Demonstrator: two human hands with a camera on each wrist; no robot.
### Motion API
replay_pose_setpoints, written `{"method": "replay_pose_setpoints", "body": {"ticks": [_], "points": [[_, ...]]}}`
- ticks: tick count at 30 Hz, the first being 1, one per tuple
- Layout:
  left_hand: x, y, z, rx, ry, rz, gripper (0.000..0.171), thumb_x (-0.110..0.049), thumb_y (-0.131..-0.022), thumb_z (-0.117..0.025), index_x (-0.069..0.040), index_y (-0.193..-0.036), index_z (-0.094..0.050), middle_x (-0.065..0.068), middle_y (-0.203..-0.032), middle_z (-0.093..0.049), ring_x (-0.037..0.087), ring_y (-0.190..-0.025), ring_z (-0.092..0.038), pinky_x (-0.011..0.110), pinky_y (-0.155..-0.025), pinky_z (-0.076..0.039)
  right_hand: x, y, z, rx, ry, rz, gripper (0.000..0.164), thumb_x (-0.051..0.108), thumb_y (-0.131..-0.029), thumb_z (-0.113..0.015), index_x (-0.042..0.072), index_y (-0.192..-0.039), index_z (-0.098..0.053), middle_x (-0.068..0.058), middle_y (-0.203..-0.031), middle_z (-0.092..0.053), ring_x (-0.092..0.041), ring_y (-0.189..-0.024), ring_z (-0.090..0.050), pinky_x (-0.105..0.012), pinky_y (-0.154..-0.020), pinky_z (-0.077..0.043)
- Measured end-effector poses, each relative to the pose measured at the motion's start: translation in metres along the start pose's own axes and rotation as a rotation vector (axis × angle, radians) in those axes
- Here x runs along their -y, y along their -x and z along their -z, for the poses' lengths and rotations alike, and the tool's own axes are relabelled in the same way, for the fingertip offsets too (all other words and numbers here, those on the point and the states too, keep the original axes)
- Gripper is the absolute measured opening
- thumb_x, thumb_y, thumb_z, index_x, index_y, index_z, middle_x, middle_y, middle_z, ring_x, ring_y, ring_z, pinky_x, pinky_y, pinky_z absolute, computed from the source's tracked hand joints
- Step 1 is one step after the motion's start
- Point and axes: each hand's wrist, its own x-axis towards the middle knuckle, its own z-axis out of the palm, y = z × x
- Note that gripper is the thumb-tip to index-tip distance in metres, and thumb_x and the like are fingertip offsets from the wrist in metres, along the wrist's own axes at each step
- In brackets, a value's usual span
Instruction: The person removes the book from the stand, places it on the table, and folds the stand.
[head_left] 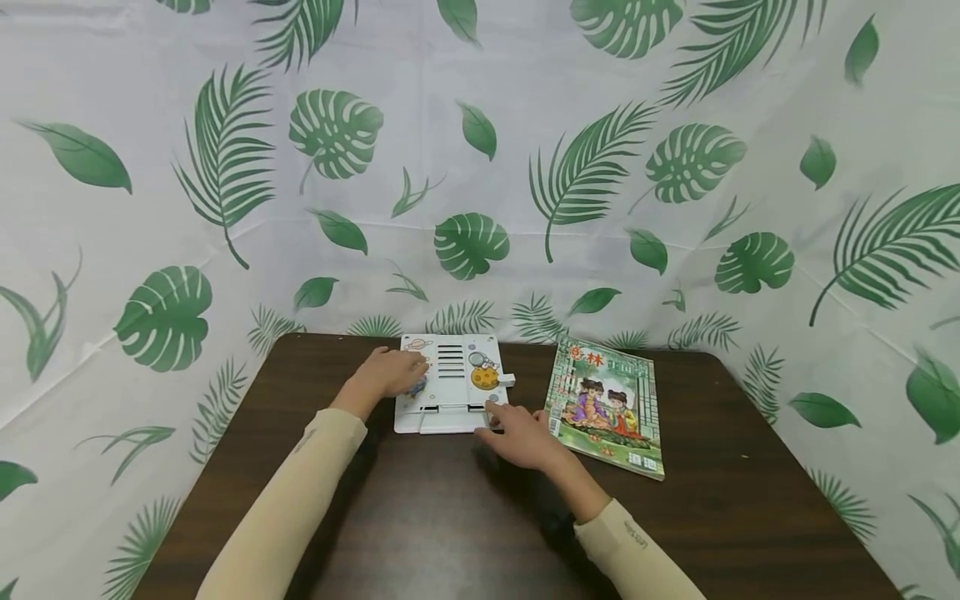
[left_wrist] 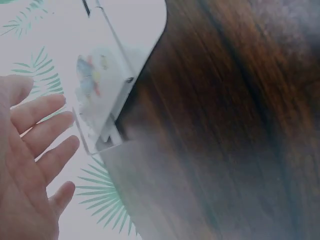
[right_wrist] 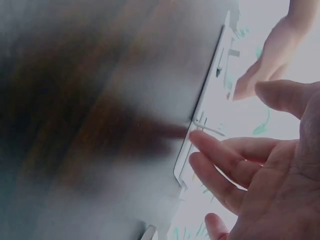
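A white book stand [head_left: 452,390] with slots and cartoon space pictures lies near the table's back edge. My left hand [head_left: 386,372] reaches over its left side, fingertips overlapping the panel in the head view. In the left wrist view those fingers [left_wrist: 52,159] are spread and loosely bent beside the stand [left_wrist: 102,85], whose panel sits at an angle off its base. My right hand [head_left: 521,435] is at the front right corner. The right wrist view has its fingertips [right_wrist: 196,137] right at the stand's front edge [right_wrist: 187,155], fingers slightly bent, thumb held apart.
Just right of the stand, a magazine [head_left: 607,408] with two illustrated figures on its cover lies at a slant on the dark wooden table [head_left: 442,517]. Behind the table hangs a white cloth [head_left: 420,275] printed with green leaves.
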Motion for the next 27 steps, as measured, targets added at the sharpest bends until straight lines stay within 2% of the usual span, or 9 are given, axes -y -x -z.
{"method": "replay_pose_setpoints", "body": {"ticks": [4, 8, 11, 14, 17, 19, 24, 27], "points": [[0.0, 0.012, 0.004, -0.047, 0.033, -0.027, 0.049, -0.035, -0.116, -0.04, -0.012, -0.156, -0.058, 0.012, -0.162, -0.056, 0.036, -0.15, -0.052, 0.064, -0.128, -0.029, -0.003, -0.001, 0.003, -0.036, -0.059, -0.012, 0.058, 0.041, -0.107, -0.063, 0.01, -0.156, -0.057, -0.001, -0.119, -0.08, -0.028, -0.12, -0.068, -0.053, -0.089, -0.029], [-0.002, 0.03, 0.003, -0.144, 0.101, -0.061, 0.044, -0.031, -0.115, -0.046, -0.011, -0.149, -0.064, 0.013, -0.158, -0.06, 0.036, -0.148, -0.055, 0.066, -0.125, -0.033, -0.006, -0.002, 0.004, -0.096, -0.098, -0.018, 0.054, 0.037, -0.107, -0.064, 0.01, -0.154, -0.06, -0.002, -0.119, -0.08, -0.027, -0.115, -0.071, -0.057, -0.092, -0.03], [-0.009, 0.047, -0.002, -0.214, 0.162, -0.102, 0.039, -0.026, -0.114, -0.05, -0.009, -0.145, -0.067, 0.013, -0.15, -0.066, 0.035, -0.14, -0.062, 0.062, -0.12, -0.042, -0.007, -0.001, 0.004, -0.115, -0.107, -0.011, 0.053, 0.036, -0.107, -0.065, 0.011, -0.154, -0.06, -0.003, -0.121, -0.079, -0.028, -0.116, -0.072, -0.06, -0.096, -0.032], [-0.02, 0.063, -0.008, -0.237, 0.193, -0.132, 0.036, -0.023, -0.113, -0.053, -0.008, -0.142, -0.069, 0.013, -0.143, -0.069, 0.034, -0.131, -0.067, 0.058, -0.114, -0.05, -0.007, 0.0, 0.004, -0.094, -0.067, -0.012, 0.055, 0.038, -0.107, -0.065, 0.013, -0.156, -0.058, -0.001, -0.121, -0.08, -0.028, -0.12, -0.071, -0.062, -0.098, -0.034], [-0.031, 0.076, -0.015, -0.216, 0.177, -0.119, 0.037, -0.024, -0.112, -0.055, -0.009, -0.142, -0.069, 0.013, -0.147, -0.067, 0.034, -0.134, -0.066, 0.057, -0.114, -0.05, -0.006, 0.001, 0.003, -0.059, -0.005, -0.009, 0.057, 0.04, -0.107, -0.065, 0.013, -0.156, -0.058, -0.001, -0.121, -0.079, -0.027, -0.121, -0.071, -0.062, -0.099, -0.036], [-0.035, 0.084, -0.02, -0.187, 0.154, -0.1, 0.039, -0.026, -0.112, -0.055, -0.009, -0.145, -0.067, 0.015, -0.151, -0.064, 0.037, -0.139, -0.062, 0.059, -0.116, -0.048, -0.004, 0.002, 0.002, -0.034, 0.019, -0.004, 0.059, 0.042, -0.107, -0.065, 0.012, -0.157, -0.056, -0.004, -0.129, -0.077, -0.028, -0.125, -0.069, -0.061, -0.098, -0.036], [-0.037, 0.102, -0.033, -0.082, 0.147, -0.043, 0.048, -0.03, -0.112, -0.056, -0.008, -0.154, -0.058, 0.021, -0.157, -0.056, 0.043, -0.146, -0.054, 0.064, -0.118, -0.043, 0.0, 0.006, -0.001, -0.004, 0.048, 0.019, 0.064, 0.043, -0.106, -0.064, 0.012, -0.161, -0.052, -0.01, -0.15, -0.067, -0.032, -0.136, -0.064, -0.062, -0.099, -0.035], [-0.036, 0.111, -0.039, -0.048, 0.152, -0.03, 0.054, -0.03, -0.111, -0.057, -0.007, -0.16, -0.051, 0.023, -0.158, -0.054, 0.045, -0.147, -0.052, 0.064, -0.12, -0.042, -0.001, 0.008, -0.003, 0.017, 0.071, 0.043, 0.066, 0.043, -0.106, -0.064, 0.012, -0.163, -0.049, -0.011, -0.154, -0.063, -0.035, -0.138, -0.062, -0.065, -0.101, -0.035]]}}
